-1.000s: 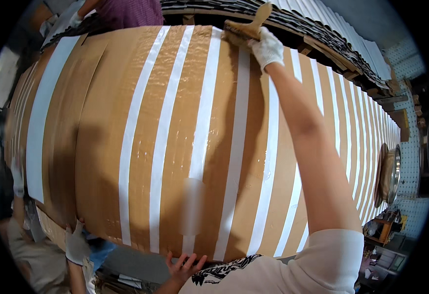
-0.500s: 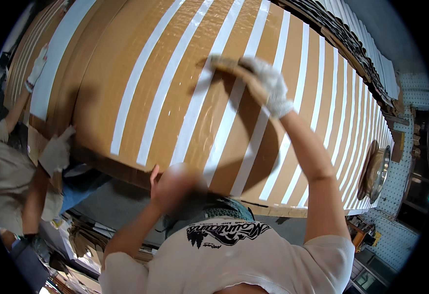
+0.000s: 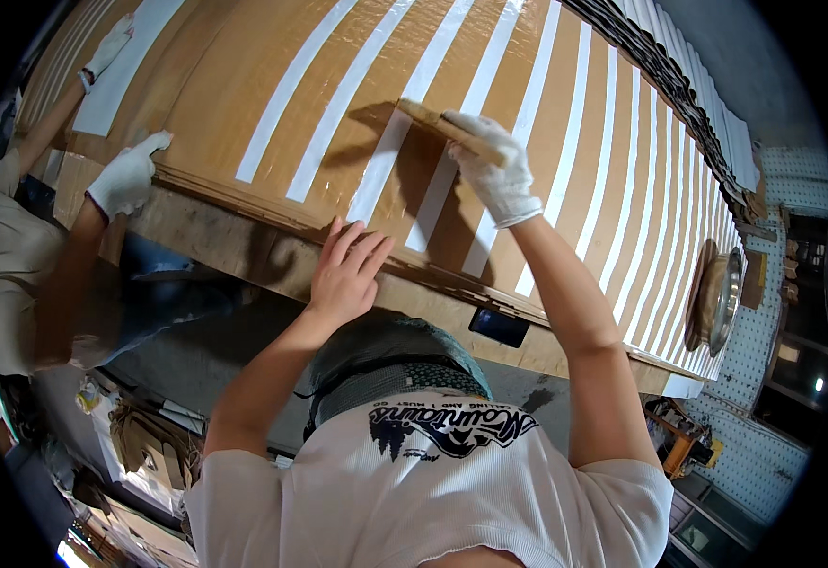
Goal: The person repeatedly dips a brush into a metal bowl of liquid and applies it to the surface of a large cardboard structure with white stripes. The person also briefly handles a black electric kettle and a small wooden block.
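Note:
My right hand [image 3: 495, 178], in a white knit glove, is closed around a flat, tan, wooden-looking brush [image 3: 452, 133]. It holds the brush over brown cardboard sheets [image 3: 229, 95], where the brush and arm cast a dark shadow. White stripes run across the sheets, and the brown between them shines as if wet. Whether the brush touches the surface, I cannot tell. My bare left hand [image 3: 350, 269] rests at the sheets' near edge with its fingers spread, their tips on the board.
At the left, a co-worker's gloved hands [image 3: 126, 180] touch the same sheets. A round metal bowl [image 3: 724, 301] stands at the right end. A dark phone [image 3: 499, 327] lies on the wooden table edge [image 3: 414, 295]. Pale corrugated sheets [image 3: 693, 85] lie behind.
My blurred left hand has settled on the near edge with its fingers spread. The brush has shifted slightly and changed its tilt. The co-worker's hands appear higher, and the phone has come into view.

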